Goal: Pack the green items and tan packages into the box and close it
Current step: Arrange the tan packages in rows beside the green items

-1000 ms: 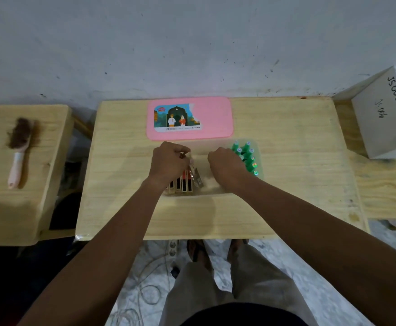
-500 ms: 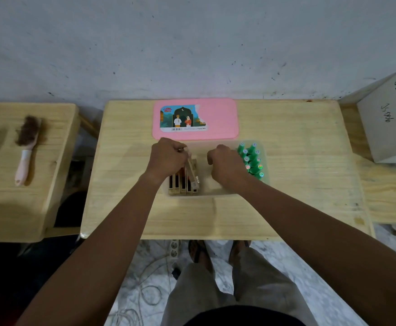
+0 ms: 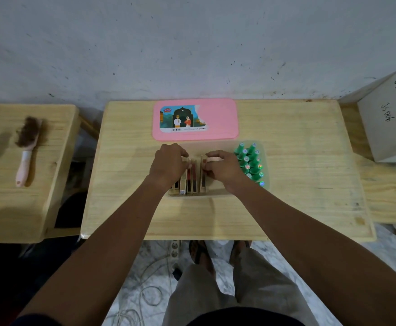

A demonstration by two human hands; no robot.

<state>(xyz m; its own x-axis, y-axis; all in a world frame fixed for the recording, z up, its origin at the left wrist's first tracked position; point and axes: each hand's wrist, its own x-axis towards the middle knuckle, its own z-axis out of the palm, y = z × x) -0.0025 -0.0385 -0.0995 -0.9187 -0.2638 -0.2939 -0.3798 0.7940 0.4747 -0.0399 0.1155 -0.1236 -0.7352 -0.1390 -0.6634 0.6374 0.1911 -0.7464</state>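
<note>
A clear plastic box (image 3: 266, 158) sits in the middle of the wooden table (image 3: 298, 184). Several green bottles (image 3: 251, 163) stand upright in its right part. Several tan packages (image 3: 190, 182) stand on edge in its left part. My left hand (image 3: 168, 164) pinches the far ends of the left packages. My right hand (image 3: 222, 165) pinches one tan package (image 3: 203, 177) at the right of the row. The pink lid (image 3: 215, 121) with a picture label lies flat just behind the box.
A brush with a pink handle (image 3: 26, 149) lies on the lower wooden table (image 3: 4, 208) at the left. A white box marked JS006 (image 3: 389, 118) stands at the right on a wooden bench. Cables and my feet are on the floor below.
My right hand has opened from a fist near the packages and taken hold of the rightmost tan package. The tilted package is now upright in the row. My left hand stays on the left packages.
</note>
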